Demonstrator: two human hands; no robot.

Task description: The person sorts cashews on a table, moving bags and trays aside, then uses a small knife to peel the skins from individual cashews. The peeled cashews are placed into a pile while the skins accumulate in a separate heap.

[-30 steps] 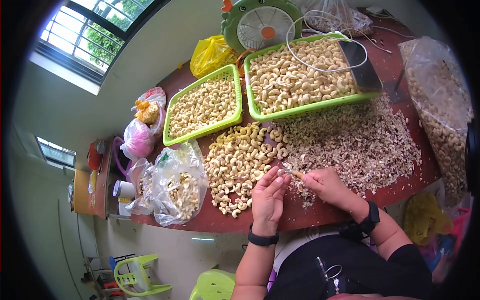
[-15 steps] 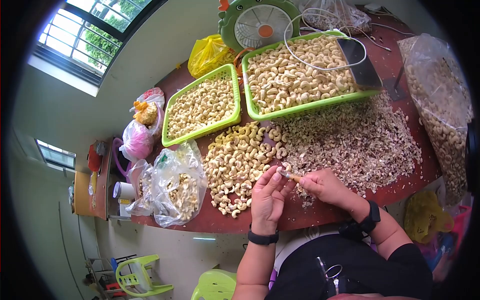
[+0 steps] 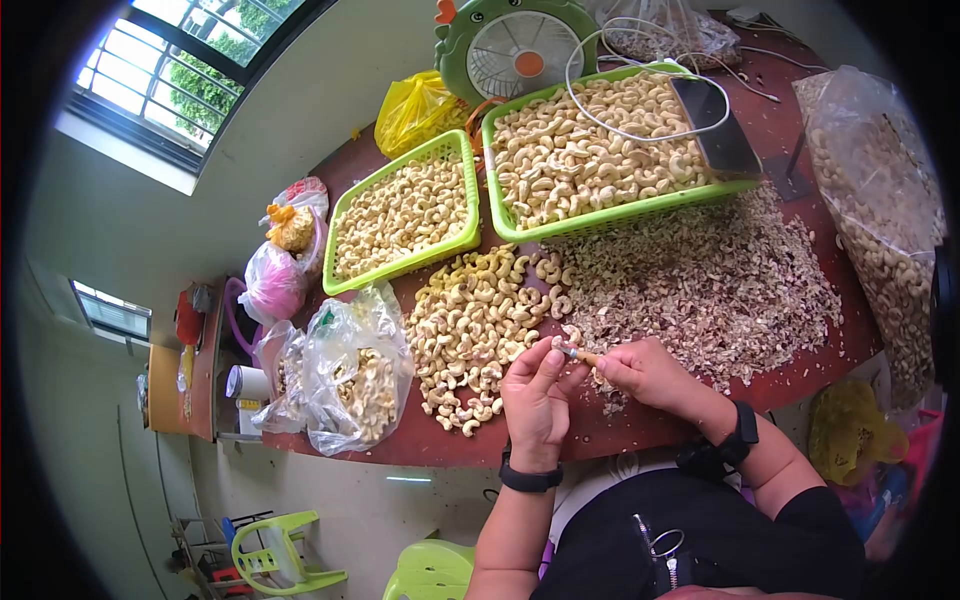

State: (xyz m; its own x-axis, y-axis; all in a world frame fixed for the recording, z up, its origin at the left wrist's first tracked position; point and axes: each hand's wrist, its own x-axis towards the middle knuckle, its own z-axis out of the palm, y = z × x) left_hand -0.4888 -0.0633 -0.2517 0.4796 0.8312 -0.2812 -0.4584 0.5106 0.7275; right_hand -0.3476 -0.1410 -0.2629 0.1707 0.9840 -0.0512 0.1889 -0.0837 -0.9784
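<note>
My left hand (image 3: pixel 537 405) pinches a cashew nut (image 3: pixel 558 342) between thumb and fingers; the fingertips partly cover it. In my right hand (image 3: pixel 648 372) is a small knife with a wooden handle (image 3: pixel 590 358), its short blade pointing at the nut. Whether blade and nut touch is too small to tell. To the left of my left hand lies a loose pile of cashew nuts (image 3: pixel 470 320) on the red table (image 3: pixel 480 452). Beyond my right hand spreads a wide heap of brown skin flakes (image 3: pixel 700 290).
Two green baskets, a smaller one (image 3: pixel 400 272) and a larger one (image 3: pixel 620 212), hold cashews. A phone (image 3: pixel 722 130) with a white cable rests on the larger basket. Behind stands a green fan (image 3: pixel 520 50). Clear bags of nuts flank the table, at left (image 3: pixel 360 380) and right (image 3: pixel 880 200).
The knife has drawn back slightly to the right from the nut. My left fingers and wrist have shifted a little. The piles and baskets look the same.
</note>
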